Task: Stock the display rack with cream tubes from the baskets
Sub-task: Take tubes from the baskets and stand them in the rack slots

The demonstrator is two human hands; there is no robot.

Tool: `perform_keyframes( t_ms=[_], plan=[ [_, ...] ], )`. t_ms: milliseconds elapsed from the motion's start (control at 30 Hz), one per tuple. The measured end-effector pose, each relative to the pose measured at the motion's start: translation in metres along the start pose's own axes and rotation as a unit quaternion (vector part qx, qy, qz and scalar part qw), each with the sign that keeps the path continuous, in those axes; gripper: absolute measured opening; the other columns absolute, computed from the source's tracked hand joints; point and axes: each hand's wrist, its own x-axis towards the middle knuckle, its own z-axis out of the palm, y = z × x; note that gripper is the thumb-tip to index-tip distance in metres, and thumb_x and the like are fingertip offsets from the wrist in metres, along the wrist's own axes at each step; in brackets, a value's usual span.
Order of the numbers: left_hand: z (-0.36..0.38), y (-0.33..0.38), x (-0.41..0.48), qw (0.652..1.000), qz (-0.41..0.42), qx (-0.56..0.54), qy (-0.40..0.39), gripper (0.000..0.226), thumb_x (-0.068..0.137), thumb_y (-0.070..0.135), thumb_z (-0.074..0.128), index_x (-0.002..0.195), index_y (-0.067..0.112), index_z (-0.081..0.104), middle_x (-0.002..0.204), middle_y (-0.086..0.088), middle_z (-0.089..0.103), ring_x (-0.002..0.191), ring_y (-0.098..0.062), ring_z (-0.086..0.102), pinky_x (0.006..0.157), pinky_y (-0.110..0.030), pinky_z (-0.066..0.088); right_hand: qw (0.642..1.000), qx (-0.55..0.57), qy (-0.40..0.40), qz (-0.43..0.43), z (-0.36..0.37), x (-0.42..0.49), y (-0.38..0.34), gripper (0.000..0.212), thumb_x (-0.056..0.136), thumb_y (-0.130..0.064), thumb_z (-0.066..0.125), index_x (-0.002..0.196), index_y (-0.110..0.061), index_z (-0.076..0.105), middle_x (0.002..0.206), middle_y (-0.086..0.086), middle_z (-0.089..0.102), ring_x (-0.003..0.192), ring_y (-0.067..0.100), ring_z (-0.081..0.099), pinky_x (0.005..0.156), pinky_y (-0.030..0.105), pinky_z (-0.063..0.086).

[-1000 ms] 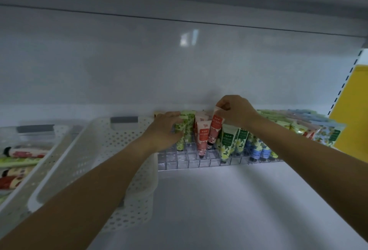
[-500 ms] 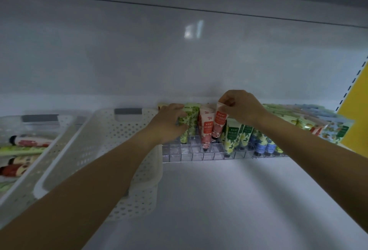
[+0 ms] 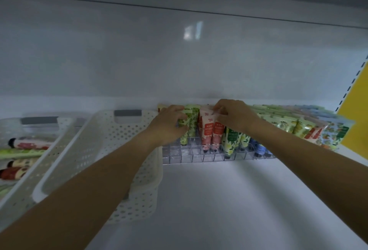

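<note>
The right hand (image 3: pixel 233 114) pinches the top of a red tube (image 3: pixel 218 133) standing cap-down in the rack (image 3: pixel 199 157). Just left, the left hand (image 3: pixel 169 124) grips a green tube (image 3: pixel 188 119).

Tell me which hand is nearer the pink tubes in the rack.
Right. The right hand holds the pink tubes at their tops; the left hand is one column left, on the green tubes.

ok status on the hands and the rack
Left hand grips green leaf-print tube. Right hand pinches top of red-and-white cream tube in clear plastic rack. Nothing blocking.
</note>
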Motion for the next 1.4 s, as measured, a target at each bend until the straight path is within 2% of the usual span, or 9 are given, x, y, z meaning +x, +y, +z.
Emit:
perform_keyframes(
  t_ms=[67,167,300,567,700,933,1000,1167,1400],
  plan=[
    [0.0,0.001,0.0,1.0,0.002,0.001,0.001,0.04,0.092,0.026,0.053,0.131,0.015,0.05,0.15,0.001,0.027,0.138,-0.022,0.02,0.11,-0.028,0.017,1.0,0.003,-0.007,-0.019,-0.001,0.001,-0.001,0.031,0.089,-0.019,0.056,0.12,-0.016,0.059,0.122,0.003,0.061,0.109,0.02,0.055,0.089,0.028,0.042],
    [-0.001,0.001,0.0,1.0,0.003,0.001,0.0,0.041,0.092,0.026,0.053,0.131,0.015,0.049,0.15,0.001,0.026,0.138,-0.022,0.02,0.11,-0.028,0.018,1.0,0.014,-0.008,-0.018,0.001,0.004,0.0,0.018,0.087,-0.028,0.06,0.102,-0.018,0.066,0.109,0.002,0.064,0.097,0.017,0.055,0.082,0.027,0.042],
    [-0.001,0.001,0.0,1.0,0.004,0.001,0.0,0.041,0.092,0.025,0.053,0.132,0.016,0.049,0.15,0.002,0.026,0.138,-0.021,0.02,0.11,-0.028,0.018,0.999,0.033,-0.01,-0.004,0.005,0.005,-0.001,0.012,0.087,-0.032,0.06,0.086,-0.02,0.058,0.092,-0.003,0.057,0.088,0.015,0.052,0.076,0.027,0.04],
    [0.001,-0.002,0.003,1.0,0.011,-0.007,0.007,0.041,0.091,0.024,0.054,0.131,0.016,0.049,0.149,0.001,0.027,0.137,-0.02,0.022,0.109,-0.025,0.018,0.999,0.041,0.02,-0.018,0.003,0.004,-0.004,0.016,0.088,-0.027,0.057,0.095,-0.013,0.061,0.095,0.001,0.062,0.09,0.019,0.057,0.078,0.033,0.048],
    [0.001,-0.001,0.002,0.999,0.019,-0.022,0.017,0.04,0.092,0.021,0.053,0.132,0.017,0.047,0.151,0.0,0.022,0.139,-0.018,0.017,0.111,-0.025,0.013,0.993,0.074,0.079,-0.041,0.0,0.0,-0.005,0.02,0.091,-0.022,0.053,0.108,-0.012,0.058,0.103,0.0,0.056,0.095,0.014,0.048,0.077,0.024,0.035],
    [-0.049,0.007,0.003,0.993,0.045,-0.015,0.113,0.034,0.094,0.016,0.049,0.127,0.012,0.049,0.148,-0.004,0.03,0.136,-0.019,0.025,0.109,-0.022,0.014,0.979,0.132,0.112,-0.109,-0.003,-0.002,-0.042,0.022,0.091,-0.017,0.054,0.111,-0.01,0.058,0.109,0.006,0.059,0.096,0.011,0.046,0.074,0.015,0.03],
    [-0.079,0.003,-0.004,0.989,0.055,-0.002,0.136,0.032,0.094,0.016,0.049,0.126,0.011,0.051,0.145,-0.005,0.036,0.131,-0.02,0.034,0.107,-0.021,0.021,0.973,0.158,0.1,-0.134,-0.002,-0.002,-0.064,0.021,0.091,-0.016,0.054,0.111,-0.009,0.059,0.109,0.007,0.06,0.097,0.013,0.049,0.079,0.018,0.034],
    [-0.141,-0.041,-0.059,0.983,0.006,0.026,0.181,0.028,0.094,0.016,0.05,0.122,0.015,0.054,0.132,0.001,0.049,0.105,-0.007,0.046,0.076,-0.006,0.028,0.959,0.192,0.03,-0.207,0.017,0.002,-0.134,0.02,0.092,-0.02,0.052,0.111,-0.016,0.057,0.108,0.002,0.057,0.101,0.014,0.052,0.077,0.014,0.033],
    [-0.187,-0.119,-0.171,0.974,-0.144,0.042,0.167,0.02,0.091,0.011,0.053,0.11,0.011,0.061,0.106,0.004,0.057,0.094,-0.01,0.054,0.08,-0.017,0.039,0.924,0.215,-0.075,-0.307,0.055,0.006,-0.248,0.023,0.093,-0.024,0.052,0.114,-0.018,0.057,0.112,-0.003,0.057,0.101,0.011,0.052,0.082,0.021,0.038]
  ],
)
